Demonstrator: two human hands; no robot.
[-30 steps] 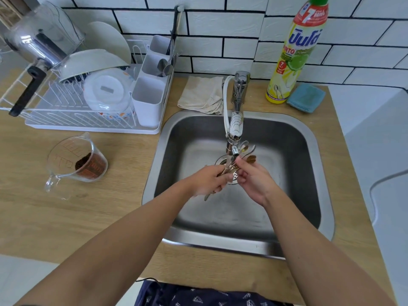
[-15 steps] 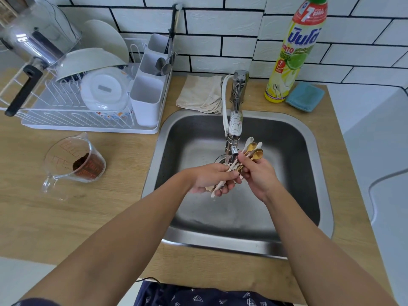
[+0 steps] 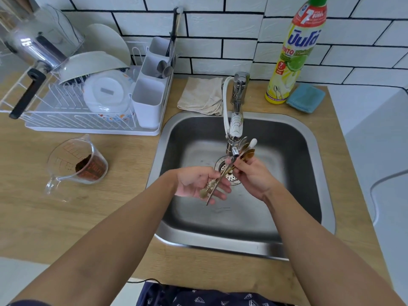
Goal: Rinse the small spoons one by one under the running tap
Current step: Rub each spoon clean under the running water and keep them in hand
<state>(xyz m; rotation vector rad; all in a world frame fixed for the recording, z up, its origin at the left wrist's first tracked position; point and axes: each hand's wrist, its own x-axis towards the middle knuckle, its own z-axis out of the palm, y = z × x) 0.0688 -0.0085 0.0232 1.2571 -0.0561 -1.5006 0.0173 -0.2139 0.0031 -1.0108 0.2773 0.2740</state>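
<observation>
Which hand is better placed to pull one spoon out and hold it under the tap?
Left. The right hand pinches the spoon bundle beside the tap nozzle, so it is occupied; the left hand lies open-palmed under the handle ends.

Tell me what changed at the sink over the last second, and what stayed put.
The left hand opened, palm up, under the handles of the small spoons, after curling over them a second ago. The right hand keeps pinching the bunch, whose bowls have risen beside the tap. The measuring cup, dish rack, cloth, detergent bottle and blue sponge have not moved.
</observation>
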